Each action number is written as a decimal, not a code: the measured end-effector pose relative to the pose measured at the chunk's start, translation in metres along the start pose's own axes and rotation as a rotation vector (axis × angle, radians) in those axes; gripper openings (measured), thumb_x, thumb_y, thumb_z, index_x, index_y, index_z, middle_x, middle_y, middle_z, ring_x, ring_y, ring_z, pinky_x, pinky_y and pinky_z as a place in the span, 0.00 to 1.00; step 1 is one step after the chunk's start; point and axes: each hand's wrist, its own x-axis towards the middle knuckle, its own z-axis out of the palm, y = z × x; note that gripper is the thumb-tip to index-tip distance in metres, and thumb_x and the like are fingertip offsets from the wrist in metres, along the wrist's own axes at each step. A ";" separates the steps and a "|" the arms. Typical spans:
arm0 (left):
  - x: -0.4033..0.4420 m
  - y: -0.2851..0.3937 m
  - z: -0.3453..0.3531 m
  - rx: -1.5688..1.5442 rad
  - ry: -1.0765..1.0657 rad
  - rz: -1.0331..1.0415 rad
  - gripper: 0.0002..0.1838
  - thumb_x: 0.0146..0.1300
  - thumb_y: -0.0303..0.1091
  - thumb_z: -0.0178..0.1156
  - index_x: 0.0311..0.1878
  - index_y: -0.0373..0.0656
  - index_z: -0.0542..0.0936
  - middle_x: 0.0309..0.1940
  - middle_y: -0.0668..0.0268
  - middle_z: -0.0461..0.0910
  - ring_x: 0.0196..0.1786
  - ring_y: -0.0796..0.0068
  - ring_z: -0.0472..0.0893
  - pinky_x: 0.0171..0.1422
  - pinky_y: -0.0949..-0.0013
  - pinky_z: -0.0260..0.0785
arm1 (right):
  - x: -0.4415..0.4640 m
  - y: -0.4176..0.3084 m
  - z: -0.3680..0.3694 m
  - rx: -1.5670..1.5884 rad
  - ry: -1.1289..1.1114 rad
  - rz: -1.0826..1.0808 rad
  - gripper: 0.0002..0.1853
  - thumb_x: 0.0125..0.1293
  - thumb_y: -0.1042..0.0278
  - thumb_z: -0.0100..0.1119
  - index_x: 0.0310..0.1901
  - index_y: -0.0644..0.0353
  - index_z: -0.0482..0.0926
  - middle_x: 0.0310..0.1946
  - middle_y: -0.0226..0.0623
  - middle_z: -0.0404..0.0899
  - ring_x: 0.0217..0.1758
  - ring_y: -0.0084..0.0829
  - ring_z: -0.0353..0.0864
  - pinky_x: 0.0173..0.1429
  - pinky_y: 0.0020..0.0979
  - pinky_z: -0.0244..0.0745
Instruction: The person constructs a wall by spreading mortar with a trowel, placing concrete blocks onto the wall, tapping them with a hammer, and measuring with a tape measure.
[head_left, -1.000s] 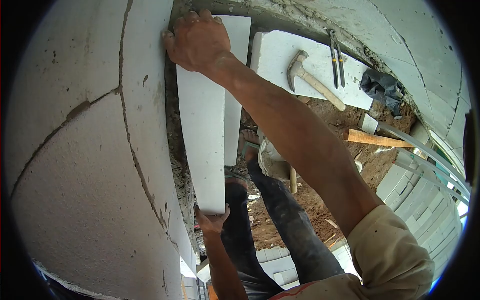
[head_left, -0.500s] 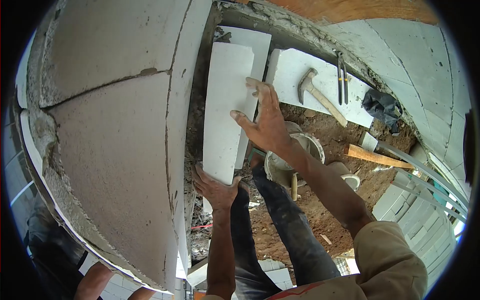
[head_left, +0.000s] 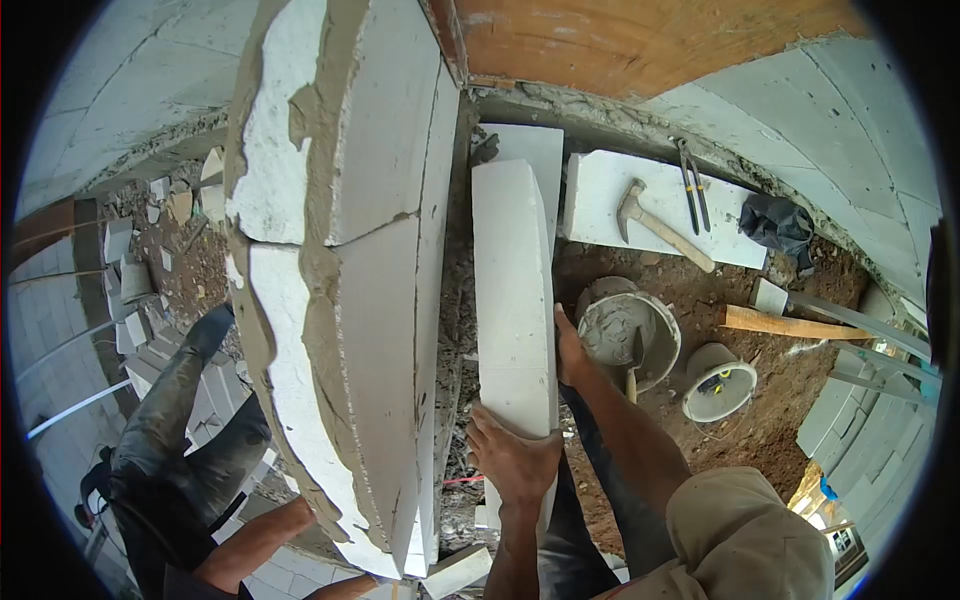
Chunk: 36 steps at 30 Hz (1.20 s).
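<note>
A long white block [head_left: 512,290] stands upright in front of me, beside the block wall. My left hand [head_left: 512,455] is wrapped round its lower end, fingers on its near face. Against the block's right edge lies my right hand [head_left: 572,345], gripping its side, with part of the fingers hidden behind it. Behind it another white block [head_left: 545,150] shows at the top. Just right of my right hand is a bucket [head_left: 668,345] of grey mortar with a trowel [head_left: 633,370] in it.
The wall [head_left: 375,240] has wet mortar along its top. A hammer [head_left: 655,225] and pincers [head_left: 692,185] lie on a white block [head_left: 600,205], near a black bag [head_left: 778,228]. A smaller bucket [head_left: 720,385] sits on the soil. Beyond the wall is another person [head_left: 165,480].
The view has swung left and over the wall, showing the other person's legs and arms. My right hand has moved from the block's face to its right edge. The block has turned, showing its narrow side.
</note>
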 end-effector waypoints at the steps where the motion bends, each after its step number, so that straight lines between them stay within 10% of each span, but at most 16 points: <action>1: -0.010 0.006 -0.012 0.036 -0.013 -0.017 0.65 0.41 0.42 0.81 0.79 0.23 0.57 0.67 0.39 0.70 0.73 0.35 0.69 0.79 0.37 0.59 | -0.016 0.000 0.003 0.017 -0.006 -0.064 0.44 0.81 0.24 0.44 0.82 0.52 0.70 0.81 0.39 0.71 0.81 0.41 0.70 0.83 0.50 0.63; 10: -0.131 -0.031 -0.079 0.251 0.033 0.155 0.65 0.36 0.45 0.82 0.79 0.28 0.62 0.60 0.43 0.76 0.66 0.38 0.75 0.76 0.39 0.63 | -0.122 0.015 -0.002 0.145 -0.021 -0.105 0.41 0.82 0.28 0.45 0.80 0.55 0.70 0.76 0.42 0.77 0.78 0.44 0.74 0.82 0.53 0.67; 12: -0.160 -0.037 -0.104 0.251 0.004 0.182 0.62 0.36 0.44 0.80 0.78 0.29 0.64 0.62 0.41 0.77 0.63 0.36 0.78 0.71 0.37 0.67 | -0.167 0.027 0.002 0.160 0.047 0.164 0.42 0.83 0.26 0.39 0.82 0.52 0.67 0.78 0.42 0.74 0.80 0.45 0.73 0.83 0.53 0.66; 17: -0.239 -0.058 -0.168 0.286 -0.011 0.281 0.65 0.37 0.48 0.83 0.79 0.31 0.63 0.60 0.43 0.76 0.62 0.38 0.77 0.72 0.39 0.66 | -0.254 0.061 0.025 0.260 0.008 -0.086 0.43 0.83 0.24 0.35 0.83 0.50 0.65 0.79 0.42 0.72 0.80 0.46 0.72 0.82 0.52 0.67; 19: -0.276 -0.084 -0.174 0.343 -0.060 0.212 0.58 0.63 0.53 0.77 0.90 0.59 0.52 0.81 0.49 0.66 0.80 0.40 0.65 0.83 0.36 0.59 | -0.302 0.052 0.048 0.359 -0.146 -0.267 0.43 0.84 0.25 0.33 0.83 0.52 0.65 0.78 0.41 0.73 0.80 0.45 0.72 0.81 0.51 0.69; 21: -0.302 -0.055 -0.214 0.198 0.015 0.232 0.51 0.62 0.50 0.77 0.86 0.55 0.64 0.76 0.48 0.70 0.77 0.38 0.69 0.79 0.35 0.62 | -0.329 0.044 0.054 0.361 -0.195 -0.289 0.42 0.85 0.27 0.32 0.82 0.55 0.65 0.77 0.41 0.74 0.79 0.45 0.73 0.82 0.49 0.69; 23: -0.323 -0.060 -0.243 0.171 0.059 0.370 0.66 0.40 0.49 0.83 0.80 0.32 0.60 0.60 0.44 0.74 0.64 0.40 0.75 0.76 0.40 0.62 | -0.359 0.031 0.071 0.310 -0.174 -0.354 0.42 0.86 0.29 0.32 0.82 0.58 0.65 0.77 0.43 0.74 0.78 0.45 0.73 0.83 0.47 0.67; 29: -0.379 -0.059 -0.341 0.030 0.124 0.403 0.63 0.40 0.46 0.85 0.77 0.33 0.61 0.64 0.45 0.70 0.70 0.42 0.69 0.79 0.41 0.61 | -0.489 -0.035 0.135 -0.019 -0.415 -0.336 0.37 0.86 0.42 0.50 0.84 0.58 0.59 0.79 0.40 0.70 0.79 0.42 0.73 0.81 0.53 0.67; 31: -0.396 -0.053 -0.382 -0.035 0.121 0.328 0.61 0.38 0.46 0.85 0.75 0.34 0.64 0.63 0.46 0.71 0.69 0.41 0.70 0.78 0.41 0.62 | -0.522 -0.058 0.157 -0.285 -0.562 -0.376 0.42 0.76 0.59 0.69 0.84 0.62 0.58 0.78 0.46 0.70 0.82 0.44 0.69 0.83 0.54 0.66; 36: -0.430 -0.059 -0.450 0.002 0.318 0.314 0.72 0.26 0.40 0.82 0.81 0.26 0.60 0.69 0.40 0.70 0.72 0.41 0.72 0.78 0.45 0.66 | -0.530 -0.070 0.235 -0.775 -0.496 -0.623 0.61 0.59 0.51 0.86 0.85 0.63 0.55 0.85 0.51 0.56 0.90 0.52 0.50 0.88 0.56 0.56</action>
